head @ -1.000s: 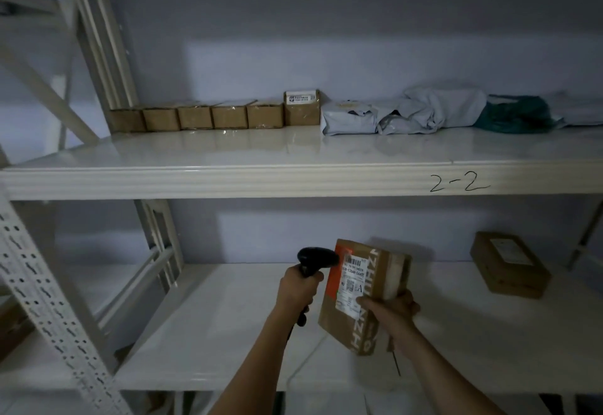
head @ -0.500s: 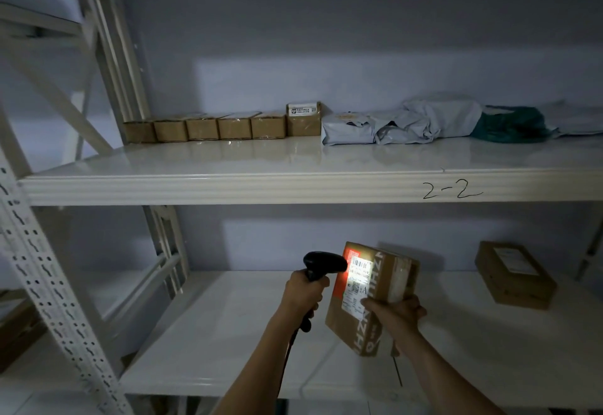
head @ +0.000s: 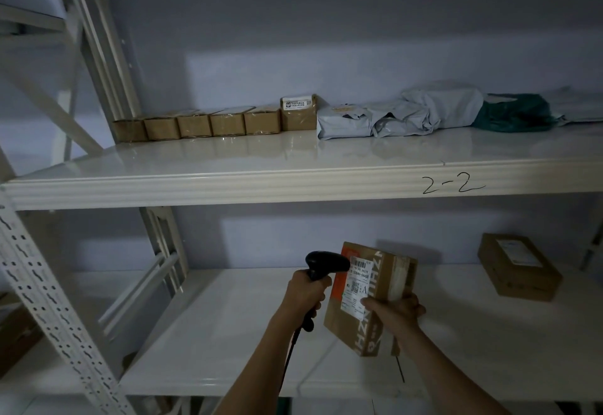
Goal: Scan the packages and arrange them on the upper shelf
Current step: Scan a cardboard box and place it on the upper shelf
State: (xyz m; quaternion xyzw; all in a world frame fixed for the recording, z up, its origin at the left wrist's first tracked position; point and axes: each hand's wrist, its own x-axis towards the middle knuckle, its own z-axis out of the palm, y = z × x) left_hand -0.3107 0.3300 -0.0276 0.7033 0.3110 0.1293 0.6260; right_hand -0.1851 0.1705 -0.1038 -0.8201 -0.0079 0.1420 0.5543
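The cardboard package (head: 368,297) is up in the air over the lower shelf (head: 228,333), tilted with its white label (head: 358,284) turned toward the scanner. The right hand (head: 396,311) clamps it along the near edge, thumb lying across the bottom of the label. Just left of that grip, the left hand (head: 305,290) is wrapped tight around the handle of the black scanner (head: 326,264), whose head sits almost against the barcode.

That closeness is the first risk: the scan may not read, and the room is dim enough that I can't tell whether a beam is on the code at all. The thumb could also creep over the printed part. A one-handed hold low on a tilted box may slip on the way up.

Above both hands, the upper shelf (head: 293,183), marked 2-2, carries small boxes (head: 212,124) and grey mailers (head: 398,114) along its back, with bare surface in front. A careless push there could knock that line askew. Another box (head: 518,267) lies further right of the holding hand.
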